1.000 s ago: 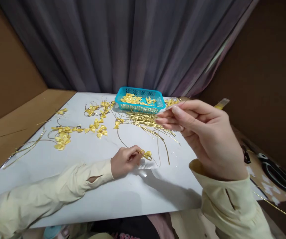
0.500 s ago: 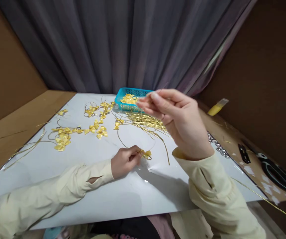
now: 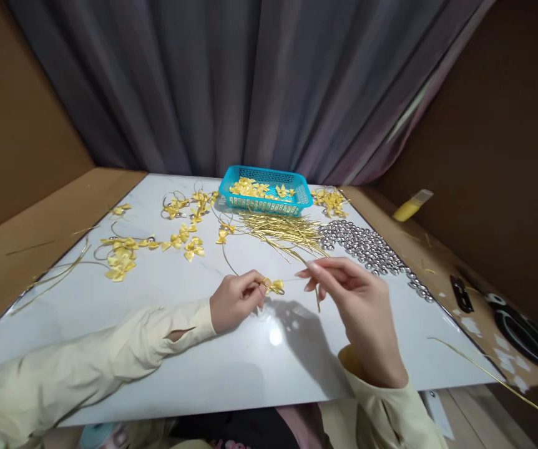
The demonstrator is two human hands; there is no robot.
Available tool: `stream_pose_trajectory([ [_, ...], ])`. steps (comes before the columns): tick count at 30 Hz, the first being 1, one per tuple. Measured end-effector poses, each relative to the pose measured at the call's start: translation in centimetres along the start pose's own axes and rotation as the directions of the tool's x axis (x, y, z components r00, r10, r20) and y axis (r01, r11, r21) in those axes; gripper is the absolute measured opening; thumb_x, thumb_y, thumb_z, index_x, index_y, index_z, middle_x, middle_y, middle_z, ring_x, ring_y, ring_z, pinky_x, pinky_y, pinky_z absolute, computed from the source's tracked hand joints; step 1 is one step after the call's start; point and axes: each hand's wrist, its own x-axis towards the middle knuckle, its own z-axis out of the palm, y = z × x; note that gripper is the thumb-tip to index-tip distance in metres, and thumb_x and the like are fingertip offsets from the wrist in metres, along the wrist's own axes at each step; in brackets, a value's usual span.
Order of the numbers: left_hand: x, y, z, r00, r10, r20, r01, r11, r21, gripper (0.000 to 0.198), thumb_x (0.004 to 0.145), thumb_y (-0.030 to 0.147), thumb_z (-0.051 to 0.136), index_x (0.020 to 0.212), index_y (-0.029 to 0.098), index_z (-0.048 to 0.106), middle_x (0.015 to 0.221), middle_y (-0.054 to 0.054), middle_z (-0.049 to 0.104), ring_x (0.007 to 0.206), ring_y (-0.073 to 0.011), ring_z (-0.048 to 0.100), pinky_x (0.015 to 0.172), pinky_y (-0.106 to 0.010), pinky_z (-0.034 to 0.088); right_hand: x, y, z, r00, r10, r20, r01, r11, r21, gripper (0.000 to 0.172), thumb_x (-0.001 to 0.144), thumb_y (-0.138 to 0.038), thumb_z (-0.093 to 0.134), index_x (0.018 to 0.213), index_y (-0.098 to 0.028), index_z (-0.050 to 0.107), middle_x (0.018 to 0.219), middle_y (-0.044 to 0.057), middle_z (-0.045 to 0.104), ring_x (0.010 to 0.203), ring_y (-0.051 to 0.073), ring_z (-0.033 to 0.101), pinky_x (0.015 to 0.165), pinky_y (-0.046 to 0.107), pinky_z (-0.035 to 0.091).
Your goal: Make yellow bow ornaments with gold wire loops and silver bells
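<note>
My left hand [image 3: 237, 300] is closed in a pinch over the table, gripping a small yellow ribbon bow [image 3: 276, 286] with a loop of gold cord against it. A length of cord [image 3: 229, 262] arcs up behind that hand. To the right, my right hand [image 3: 356, 302] pinches a fine thread [image 3: 292, 279], which runs nearly level toward the bow. Whether a needle is between those fingertips is too small to tell. Just past the right fingertips lies a bundle of gold cords [image 3: 285, 231], one end hanging down close to the fingers.
A blue basket [image 3: 264, 204] with yellow bows stands at the back. Silver beads [image 3: 367, 246] spread along the right side, beyond them black scissors [image 3: 522, 327] and a yellow tube [image 3: 412, 206]. Finished-looking bow strings [image 3: 122, 259] lie at left. A long cord [image 3: 489, 374] crosses the right edge.
My right hand has come down from in front of the basket to about the bow's height, uncovering basket and beads. My left hand stays nearly in place, still gripping the bow.
</note>
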Motion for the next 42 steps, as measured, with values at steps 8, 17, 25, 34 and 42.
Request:
stream_pose_trajectory([
  [8,0.5,0.2,-0.4,0.978,-0.165,0.13,0.195,0.945,-0.264,0.021,0.076,0.029,0.053,0.061,0.015,0.051,0.038,0.003,0.053,0.032,-0.0056,0.038,0.036,-0.017,0.029,1.0,2.0,-4.5,0.828,-0.237,-0.508,0.099,0.954,-0.284,0.015,0.074,-0.029,0.066,0.081,-0.016,0.064,0.073,0.007,0.066,0.061,0.018,0.061,0.054,0.03,0.047],
  [17,0.7,-0.1,-0.1,0.967,-0.248,-0.057,0.231,0.949,-0.215,0.022,0.079,0.029,0.051,0.063,0.014,0.051,0.043,0.004,0.054,0.036,-0.005,0.037,0.04,-0.018,0.032,-3.4,0.2,-8.8,0.908,0.026,-0.419,-0.071,0.993,-0.093,0.008,0.064,-0.03,0.075,0.067,-0.026,0.069,0.063,0.006,0.065,0.064,0.021,0.06,0.061,0.033,0.05],
  [25,0.2,-0.2,-0.1,0.985,-0.099,-0.141,0.096,0.995,-0.03,0.017,0.081,0.028,0.049,0.071,0.015,0.054,0.045,0.003,0.056,0.042,-0.0084,0.049,0.046,-0.019,0.039,-5.0,0.9,0.4,0.933,0.181,0.313,-0.13,0.975,-0.178,0.02,0.08,-0.032,0.055,0.07,-0.018,0.064,0.061,0.003,0.069,0.057,0.016,0.062,0.057,0.027,0.049],
  [34,0.1,-0.1,0.0,0.988,-0.096,-0.119,0.09,0.994,-0.059,0.017,0.079,0.027,0.049,0.069,0.015,0.055,0.043,0.003,0.056,0.04,-0.0085,0.048,0.044,-0.019,0.039,-2.7,3.2,-3.4,0.997,0.051,0.062,-0.001,0.779,-0.627,0.023,0.079,-0.036,0.051,0.07,-0.019,0.064,0.068,0.004,0.068,0.055,0.017,0.057,0.053,0.028,0.043],
  [42,0.4,0.1,0.1,0.968,-0.244,-0.061,0.231,0.959,-0.162,0.023,0.078,0.029,0.052,0.06,0.015,0.053,0.038,0.005,0.051,0.036,-0.0068,0.042,0.042,-0.018,0.036,-3.8,4.2,-0.4,0.978,-0.207,0.037,0.177,0.716,-0.675,0.02,0.084,-0.024,0.045,0.094,-0.016,0.061,0.082,0.009,0.066,0.069,0.02,0.06,0.06,0.03,0.046],
])
